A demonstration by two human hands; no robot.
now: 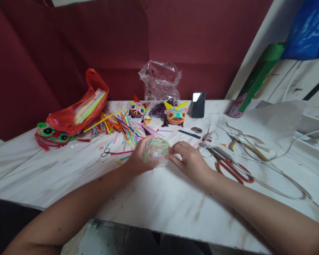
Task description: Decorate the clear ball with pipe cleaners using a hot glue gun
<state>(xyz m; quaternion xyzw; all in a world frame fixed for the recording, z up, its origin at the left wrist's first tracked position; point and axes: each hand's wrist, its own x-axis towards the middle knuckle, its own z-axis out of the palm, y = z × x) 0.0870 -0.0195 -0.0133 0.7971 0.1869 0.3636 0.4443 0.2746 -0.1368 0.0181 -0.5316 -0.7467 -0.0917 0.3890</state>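
A rounded, whitish translucent ball with green and reddish specks is held above the marble-patterned table. My left hand is wrapped around its left side and underside. At its right side, my right hand has thumb and forefinger pinched together, touching the ball's edge; whatever lies in that pinch is too small to make out. Just left of the ball lie a small pair of dark-handled scissors and a pink-red strip. Orange-handled scissors rest to the right.
Loose coloured pipe cleaners spill from a red plastic bag. Finished creature figures, one yellow-horned, one red-horned and one green-eared, stand behind. A phone leans on the back ledge. White cable and yellow-handled pliers lie right.
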